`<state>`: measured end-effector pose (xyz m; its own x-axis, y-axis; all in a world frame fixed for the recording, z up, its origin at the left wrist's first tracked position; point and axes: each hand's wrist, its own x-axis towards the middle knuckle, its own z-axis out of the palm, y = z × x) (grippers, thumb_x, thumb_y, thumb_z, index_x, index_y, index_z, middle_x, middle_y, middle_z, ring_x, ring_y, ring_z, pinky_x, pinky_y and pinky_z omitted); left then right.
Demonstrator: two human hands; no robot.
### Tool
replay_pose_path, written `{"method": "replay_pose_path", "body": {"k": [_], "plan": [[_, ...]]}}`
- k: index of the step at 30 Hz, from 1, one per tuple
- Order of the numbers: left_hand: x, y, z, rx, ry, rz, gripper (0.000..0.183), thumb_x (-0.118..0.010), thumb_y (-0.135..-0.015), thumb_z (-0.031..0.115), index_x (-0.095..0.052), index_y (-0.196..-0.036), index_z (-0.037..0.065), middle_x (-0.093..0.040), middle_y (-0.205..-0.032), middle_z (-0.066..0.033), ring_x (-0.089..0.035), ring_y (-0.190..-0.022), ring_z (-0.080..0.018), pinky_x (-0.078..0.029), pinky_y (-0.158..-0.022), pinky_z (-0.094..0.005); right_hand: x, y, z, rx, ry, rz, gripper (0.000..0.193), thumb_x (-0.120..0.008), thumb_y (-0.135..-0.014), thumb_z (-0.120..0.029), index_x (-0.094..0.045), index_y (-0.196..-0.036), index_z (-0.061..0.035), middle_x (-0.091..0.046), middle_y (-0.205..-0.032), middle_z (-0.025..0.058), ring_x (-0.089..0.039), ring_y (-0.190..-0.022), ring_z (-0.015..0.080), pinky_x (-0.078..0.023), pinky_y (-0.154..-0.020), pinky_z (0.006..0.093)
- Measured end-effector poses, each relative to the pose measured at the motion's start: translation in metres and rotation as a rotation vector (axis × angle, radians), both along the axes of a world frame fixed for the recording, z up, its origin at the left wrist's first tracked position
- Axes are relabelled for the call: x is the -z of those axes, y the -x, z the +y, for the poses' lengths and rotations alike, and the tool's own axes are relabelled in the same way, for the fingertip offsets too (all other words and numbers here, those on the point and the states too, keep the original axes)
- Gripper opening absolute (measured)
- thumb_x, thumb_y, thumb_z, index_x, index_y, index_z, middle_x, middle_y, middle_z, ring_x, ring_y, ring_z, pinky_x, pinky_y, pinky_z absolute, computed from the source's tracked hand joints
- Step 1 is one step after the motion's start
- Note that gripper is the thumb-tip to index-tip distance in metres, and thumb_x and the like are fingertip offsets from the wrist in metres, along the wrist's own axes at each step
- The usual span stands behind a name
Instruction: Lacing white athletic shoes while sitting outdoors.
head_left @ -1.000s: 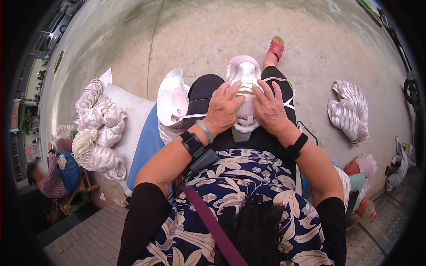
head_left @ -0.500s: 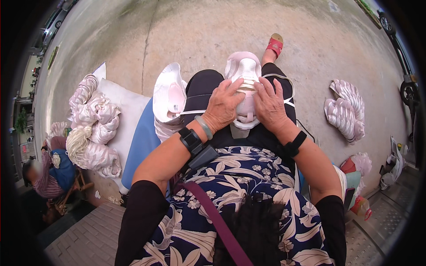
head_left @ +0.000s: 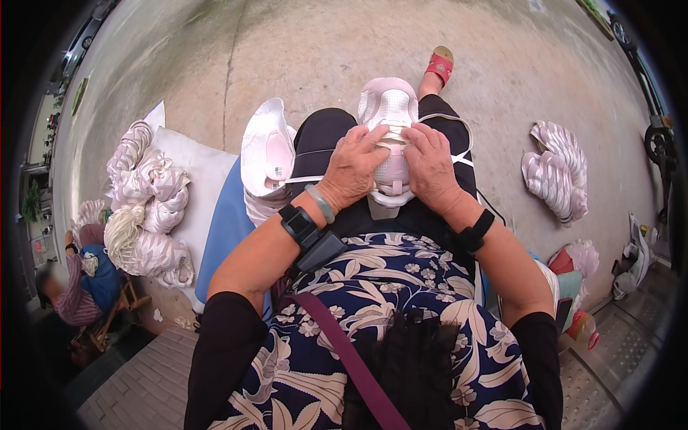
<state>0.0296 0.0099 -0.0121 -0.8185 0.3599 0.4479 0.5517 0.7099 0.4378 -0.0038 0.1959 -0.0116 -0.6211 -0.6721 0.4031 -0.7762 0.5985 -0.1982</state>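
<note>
A white and pink shoe upper (head_left: 389, 100) lies between my knees, its toe pointing away and its tongue (head_left: 391, 169) toward me. My left hand (head_left: 356, 161) grips its left edge, with thumb and forefinger bent over the lacing area. Opposite it, my right hand (head_left: 430, 161) grips the right edge, fingertips close to the left ones. A pale lace (head_left: 393, 134) crosses the upper between my fingers; its exact threading is partly hidden. White cord ends run out past both hands across my thighs. Another white upper with a pink insole (head_left: 278, 147) stands beside my left knee.
Bundles of pink and white uppers (head_left: 154, 179) lie on a white sheet at left, near something blue (head_left: 222, 229). Another bundle (head_left: 557, 172) rests on the concrete at right. A plastic bottle (head_left: 584, 328) stands lower right. Another person (head_left: 75, 279) sits far left.
The view has shifted slightly, so most things sit a little up and left. Both hands stay on the shoe upper, with the fingertips slightly closer together.
</note>
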Motion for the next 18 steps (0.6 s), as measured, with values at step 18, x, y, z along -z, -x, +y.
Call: {"method": "replay_pose_path", "body": {"k": [18], "plan": [[-0.002, 0.001, 0.009, -0.092, 0.013, -0.046, 0.024, -0.051, -0.068, -0.002, -0.060, -0.091, 0.000, -0.055, -0.115, -0.0128, -0.050, -0.099, -0.0326, -0.043, -0.084, -0.0389, -0.020, 0.010, 0.005, -0.078, -0.241, 0.075, 0.016, -0.053, -0.074, -0.013, -0.059, -0.084, -0.0026, -0.053, -0.113, 0.0147, -0.044, -0.116, 0.0287, -0.025, -0.100, 0.0568]]}}
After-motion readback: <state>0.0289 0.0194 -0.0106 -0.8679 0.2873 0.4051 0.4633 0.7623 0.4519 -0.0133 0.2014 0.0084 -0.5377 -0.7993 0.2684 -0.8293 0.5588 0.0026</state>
